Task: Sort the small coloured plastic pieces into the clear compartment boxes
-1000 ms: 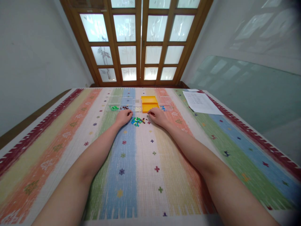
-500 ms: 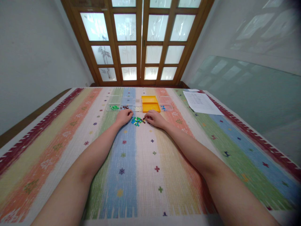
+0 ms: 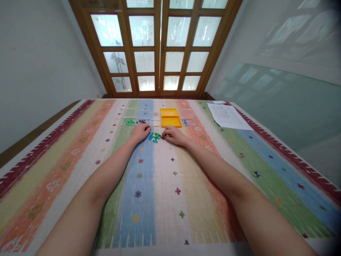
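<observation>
A heap of small coloured pieces (image 3: 155,137) lies on the cloth-covered table (image 3: 165,202) between left hand (image 3: 140,132) and right hand (image 3: 174,135) — both curled, but whether either grip holds anything I cannot tell.

Pile of pieces (image 3: 155,137) on tablecloth (image 3: 166,202). Boxes (image 3: 163,122) in row behind pile. Left hand (image 3: 140,132) at its left, right hand (image 3: 175,135) at its right. Paper (image 3: 229,116) well right.
</observation>
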The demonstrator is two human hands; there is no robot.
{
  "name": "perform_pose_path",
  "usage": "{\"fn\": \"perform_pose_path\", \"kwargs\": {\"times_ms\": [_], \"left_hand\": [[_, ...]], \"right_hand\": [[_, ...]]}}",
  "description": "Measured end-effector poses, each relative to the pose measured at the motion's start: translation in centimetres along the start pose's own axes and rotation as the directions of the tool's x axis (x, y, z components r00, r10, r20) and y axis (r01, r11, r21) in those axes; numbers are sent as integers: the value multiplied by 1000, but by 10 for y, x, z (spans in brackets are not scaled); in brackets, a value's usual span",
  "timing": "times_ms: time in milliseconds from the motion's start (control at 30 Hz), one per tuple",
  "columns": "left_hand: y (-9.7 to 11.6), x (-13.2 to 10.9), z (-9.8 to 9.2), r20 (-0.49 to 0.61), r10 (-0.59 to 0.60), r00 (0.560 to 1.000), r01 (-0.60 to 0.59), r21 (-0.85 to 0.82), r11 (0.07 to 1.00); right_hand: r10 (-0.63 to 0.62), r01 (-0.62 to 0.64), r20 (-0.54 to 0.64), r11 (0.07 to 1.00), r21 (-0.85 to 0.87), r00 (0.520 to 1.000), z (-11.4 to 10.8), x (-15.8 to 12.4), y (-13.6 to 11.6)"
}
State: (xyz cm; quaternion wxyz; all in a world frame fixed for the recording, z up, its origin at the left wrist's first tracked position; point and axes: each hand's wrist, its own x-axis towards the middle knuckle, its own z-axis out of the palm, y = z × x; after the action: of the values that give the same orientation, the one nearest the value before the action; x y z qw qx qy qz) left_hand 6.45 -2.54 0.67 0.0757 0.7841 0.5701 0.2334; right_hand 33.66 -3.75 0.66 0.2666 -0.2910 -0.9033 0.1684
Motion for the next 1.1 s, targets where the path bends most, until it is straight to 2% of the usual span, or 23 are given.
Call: {"fn": "perform_pose_path", "kwargs": {"times_ms": [500, 667, 767, 933, 1100], "left_hand": [[0, 0, 0, 12, -7, 1000, 7, -14, 1000], [0, 0, -1, 15, -9, 1000, 10, -13, 1000], [0, 0, -1, 20, -14, 1000, 14, -10, 1000], [-1, 0, -1, 5, 0, 1000, 0, -13, 1000], [-1, 0, 0, 8, -14, 1000, 14, 3, 1000]], "right_hand": [[67, -70, -42, 994, -81, 997, 4, 0, 9], [60, -64, -53, 994, -84, 997, 5, 2, 9], [98, -102, -80, 993, -55, 992, 5, 2, 9], [268, -255, -211, 963, 88, 940, 4, 2, 8], [300, -288, -347, 954, 87, 889, 0, 3, 15]]}}
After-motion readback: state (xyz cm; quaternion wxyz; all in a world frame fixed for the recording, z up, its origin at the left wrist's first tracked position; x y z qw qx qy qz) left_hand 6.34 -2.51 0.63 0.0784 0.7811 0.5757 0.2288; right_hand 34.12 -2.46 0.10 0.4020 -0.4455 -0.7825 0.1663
